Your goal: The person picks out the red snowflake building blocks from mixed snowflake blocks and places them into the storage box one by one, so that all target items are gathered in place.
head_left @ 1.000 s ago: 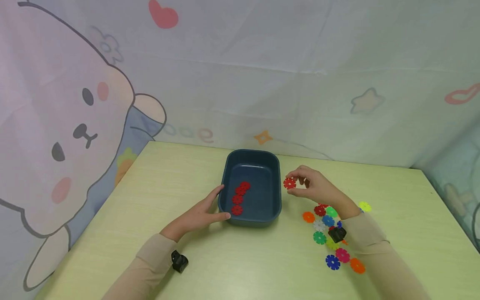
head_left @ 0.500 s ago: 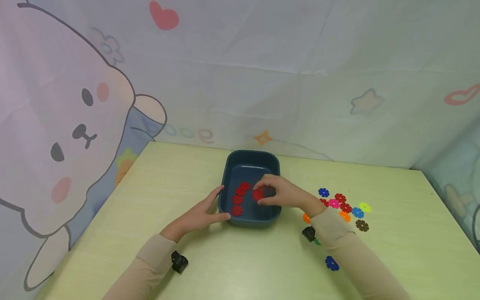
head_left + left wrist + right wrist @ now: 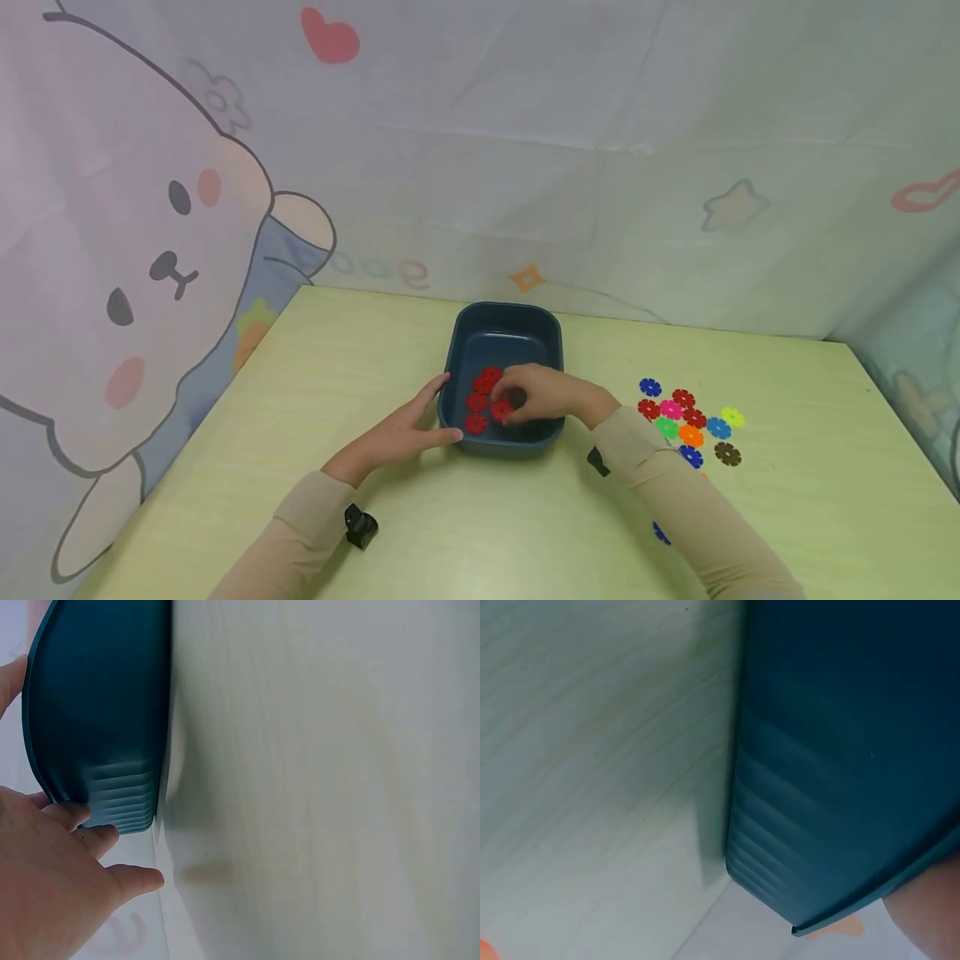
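My right hand (image 3: 542, 392) pinches one red disc (image 3: 500, 409) inside one tray (image 3: 501, 447); four red discs (image 3: 476, 402) near left edge; my left hand (image 3: 392, 432), spread wide, touches it.

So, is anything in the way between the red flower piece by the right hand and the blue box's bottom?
Nothing I can see: the right hand holds the red flower piece inside the blue box. Other red pieces lie to its left; the hand hides some space.

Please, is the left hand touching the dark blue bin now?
Touching. The left wrist view shows it: fingers of the left hand lie against the outside of the bin, next to its ribbed part, with no gap.
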Motion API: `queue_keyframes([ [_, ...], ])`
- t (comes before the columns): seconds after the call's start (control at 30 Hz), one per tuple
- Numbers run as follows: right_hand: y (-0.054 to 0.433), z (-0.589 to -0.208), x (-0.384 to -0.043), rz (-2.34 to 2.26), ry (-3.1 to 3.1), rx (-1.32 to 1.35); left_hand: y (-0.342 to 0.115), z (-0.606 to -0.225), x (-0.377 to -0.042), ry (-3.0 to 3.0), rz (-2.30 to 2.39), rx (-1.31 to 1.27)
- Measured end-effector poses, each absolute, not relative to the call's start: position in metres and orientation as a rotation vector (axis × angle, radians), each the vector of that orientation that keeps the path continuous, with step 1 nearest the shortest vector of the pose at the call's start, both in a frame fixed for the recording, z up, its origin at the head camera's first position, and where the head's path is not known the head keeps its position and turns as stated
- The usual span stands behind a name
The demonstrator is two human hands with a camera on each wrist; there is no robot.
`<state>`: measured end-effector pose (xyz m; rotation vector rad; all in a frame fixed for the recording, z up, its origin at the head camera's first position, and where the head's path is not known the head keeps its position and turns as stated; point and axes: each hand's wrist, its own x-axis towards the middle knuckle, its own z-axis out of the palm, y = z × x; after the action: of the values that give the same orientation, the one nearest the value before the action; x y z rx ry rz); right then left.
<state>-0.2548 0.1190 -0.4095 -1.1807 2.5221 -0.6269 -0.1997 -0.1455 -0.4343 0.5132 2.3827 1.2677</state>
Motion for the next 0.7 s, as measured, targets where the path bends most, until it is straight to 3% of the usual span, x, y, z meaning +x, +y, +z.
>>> queue_keyframes([
  [0.7,0.1099,-0.4138,-0.2494,-0.222,2.601,-1.204,-0.1454,-0.4352,-0.1996,2.371,1.279,0.519],
])
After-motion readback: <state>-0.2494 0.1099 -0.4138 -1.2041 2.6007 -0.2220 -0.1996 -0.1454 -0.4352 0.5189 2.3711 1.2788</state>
